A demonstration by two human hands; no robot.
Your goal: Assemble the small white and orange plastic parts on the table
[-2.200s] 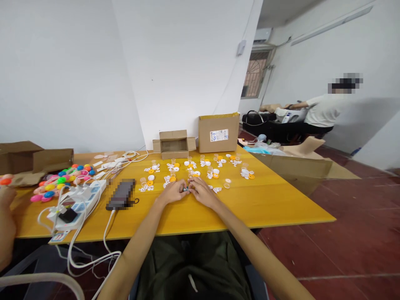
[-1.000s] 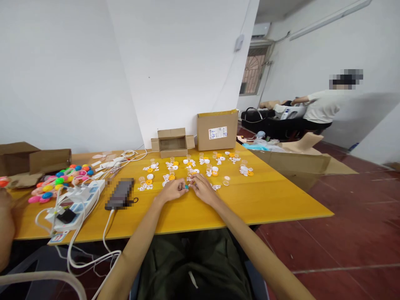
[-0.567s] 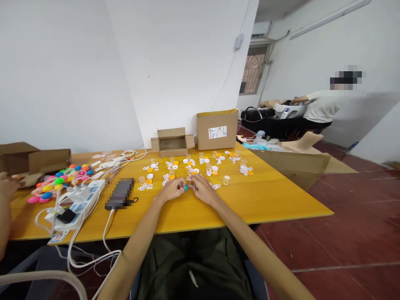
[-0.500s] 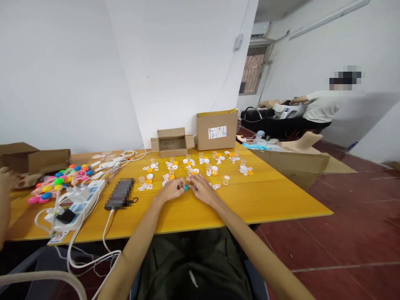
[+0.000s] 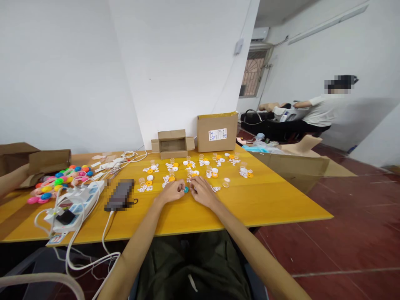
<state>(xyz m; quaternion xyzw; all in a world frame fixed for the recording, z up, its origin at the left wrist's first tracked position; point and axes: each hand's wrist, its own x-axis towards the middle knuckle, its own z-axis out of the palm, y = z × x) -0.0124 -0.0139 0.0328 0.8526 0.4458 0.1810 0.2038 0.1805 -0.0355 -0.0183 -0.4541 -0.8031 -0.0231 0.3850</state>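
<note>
Both my hands rest on the yellow table (image 5: 250, 204), fingertips meeting over a small teal round piece (image 5: 186, 189). My left hand (image 5: 171, 191) is curled and pinches it from the left; my right hand (image 5: 201, 191) has its fingers bent against it from the right. Just beyond lie several small groups of white and orange plastic discs (image 5: 170, 175) and little clear cups (image 5: 226, 181).
A dark phone (image 5: 120, 194) lies left of my hands, then a white power strip (image 5: 78, 204) with cables and a heap of coloured plastic toys (image 5: 59, 181). Two cardboard boxes (image 5: 217, 132) stand at the back edge. Another person's arm (image 5: 11, 179) shows far left; a person stands at the right rear.
My hands have stayed together on the small piece, which now shows teal between the fingers. The other person's arm at the left has lifted and shifted back.
</note>
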